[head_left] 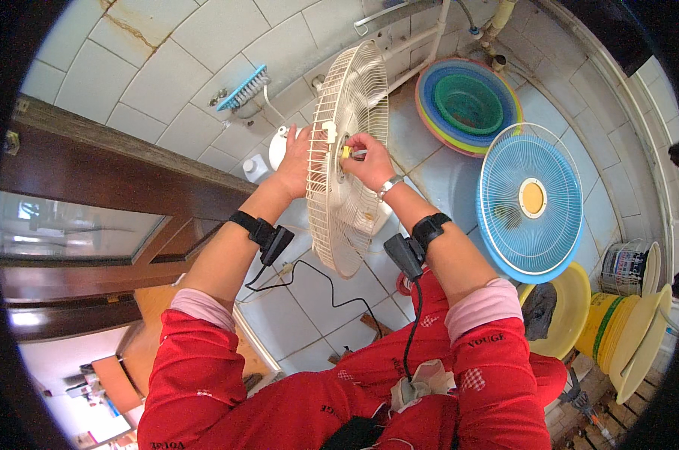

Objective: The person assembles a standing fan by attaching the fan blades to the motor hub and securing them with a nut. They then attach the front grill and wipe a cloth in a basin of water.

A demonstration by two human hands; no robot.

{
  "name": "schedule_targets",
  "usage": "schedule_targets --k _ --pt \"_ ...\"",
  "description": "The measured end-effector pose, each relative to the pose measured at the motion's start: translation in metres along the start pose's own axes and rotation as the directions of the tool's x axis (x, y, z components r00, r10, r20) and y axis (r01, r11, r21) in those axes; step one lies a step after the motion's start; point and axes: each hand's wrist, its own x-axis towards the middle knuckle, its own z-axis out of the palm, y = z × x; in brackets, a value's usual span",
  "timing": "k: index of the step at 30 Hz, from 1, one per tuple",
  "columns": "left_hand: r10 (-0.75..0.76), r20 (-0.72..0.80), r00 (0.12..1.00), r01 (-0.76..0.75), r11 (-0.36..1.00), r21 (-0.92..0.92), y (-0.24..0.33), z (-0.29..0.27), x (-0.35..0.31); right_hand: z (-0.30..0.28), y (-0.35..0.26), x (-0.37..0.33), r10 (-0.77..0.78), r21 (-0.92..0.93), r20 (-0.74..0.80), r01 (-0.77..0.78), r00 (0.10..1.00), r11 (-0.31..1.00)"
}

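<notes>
A cream-coloured electric fan [347, 161] stands upright in front of me, its front grille off and its wire rear grille seen nearly edge-on. My left hand [299, 163] is at the back of that grille, fingers curled against it near the hub; part of the hand is behind the wires. On the other side, my right hand [369, 163] pinches a small yellow object [346, 152] with a pale grey end, held close to the fan's centre. What kind of object it is cannot be made out.
A round front grille [533, 199] lies on a blue basin [504, 262] at the right. Behind it are stacked coloured basins [468, 105]. Yellow buckets [606, 330] stand at lower right. A blue brush [243, 90] hangs on the tiled wall; a wooden door [92, 161] is at left.
</notes>
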Motion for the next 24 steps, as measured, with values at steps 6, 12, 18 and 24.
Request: schedule_targets --k 6,12,18,24 --pt "0.004 -0.032 0.999 -0.003 1.0 0.016 0.002 0.0 0.0 -0.004 -0.006 0.001 0.546 0.402 0.207 -0.579 0.812 0.709" --pt "0.006 0.001 1.0 -0.006 1.0 0.03 0.001 -0.002 -0.001 -0.012 -0.014 -0.007 0.047 -0.095 0.081 -0.039 0.996 0.995" --pt "-0.017 -0.021 1.0 0.017 1.0 0.0 0.002 0.001 0.0 -0.003 -0.006 -0.002 -0.067 0.042 -0.024 0.068 0.997 0.997" --pt "-0.003 -0.015 1.0 0.002 1.0 -0.008 0.001 0.0 -0.001 0.0 0.003 0.008 0.551 0.361 0.208 -0.587 0.808 0.724"
